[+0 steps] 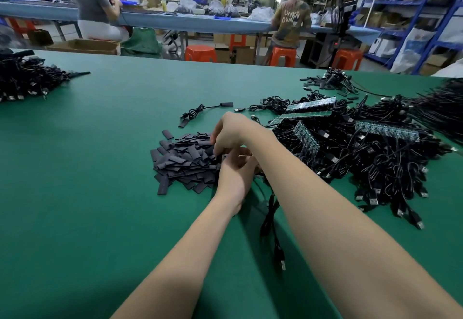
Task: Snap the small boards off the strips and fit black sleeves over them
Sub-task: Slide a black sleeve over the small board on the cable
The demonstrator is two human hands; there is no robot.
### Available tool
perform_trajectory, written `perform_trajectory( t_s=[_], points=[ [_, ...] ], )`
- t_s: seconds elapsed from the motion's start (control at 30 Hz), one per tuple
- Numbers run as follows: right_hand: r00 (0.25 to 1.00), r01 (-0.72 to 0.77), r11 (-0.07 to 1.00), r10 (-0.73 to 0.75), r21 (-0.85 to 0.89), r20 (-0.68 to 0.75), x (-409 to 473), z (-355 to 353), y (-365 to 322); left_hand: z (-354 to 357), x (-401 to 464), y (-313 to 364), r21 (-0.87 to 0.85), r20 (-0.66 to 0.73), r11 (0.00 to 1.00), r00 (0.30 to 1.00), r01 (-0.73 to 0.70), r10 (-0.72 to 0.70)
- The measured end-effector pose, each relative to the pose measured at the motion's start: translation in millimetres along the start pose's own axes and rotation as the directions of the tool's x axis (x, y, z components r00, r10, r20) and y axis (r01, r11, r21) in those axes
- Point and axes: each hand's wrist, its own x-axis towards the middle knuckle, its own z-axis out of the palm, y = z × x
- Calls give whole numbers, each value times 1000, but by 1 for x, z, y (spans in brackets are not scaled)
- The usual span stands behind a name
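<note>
Reaching mid-frame, your right hand [226, 130] pinches into the sleeve pile [185, 161]; take one sleeve only. Left hand [236, 168] grip: can't tell.

A green-covered bench [100, 168] fills most of the frame. Near its centre a heap of flat black sleeves [184, 162] is spread on the cover. At centre right a large tangle of black cables [363, 166] is piled, with green board strips [387, 130] laid on top of it. At the upper left edge another cable pile [25, 78] is seen. A single cable [205, 110] is laid just above the sleeves, and one more cable [274, 231] at lower centre.
</note>
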Motion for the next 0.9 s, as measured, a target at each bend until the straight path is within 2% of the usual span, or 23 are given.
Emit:
perform_trajectory(
  t_s=[0.13,0.4,0.53,0.63,0.73,0.9],
  points=[
    [1000,23,994,-21,103,-22,-4,-10,-1,-2,6,-8,-3,-20,1000,1000,3,-3],
    [981,98,961,-50,258,-186,-9,-10,-1,-4,8,-10,-78,-25,997,1000,0,-2],
    [933,208,915,-79,346,-352,-21,-15,11,-5,9,-11,-116,-22,993,1000,-17,14],
    [883,275,805,5,525,-469,-39,-20,34,-4,11,-10,-122,-37,992,999,-20,16],
    [839,299,719,115,627,-531,-59,-19,60,-4,10,-11,-144,-36,989,999,-26,21],
    [809,224,757,207,614,-550,-76,-13,85,-5,10,-8,-198,-28,980,1000,-12,7]
  ],
)
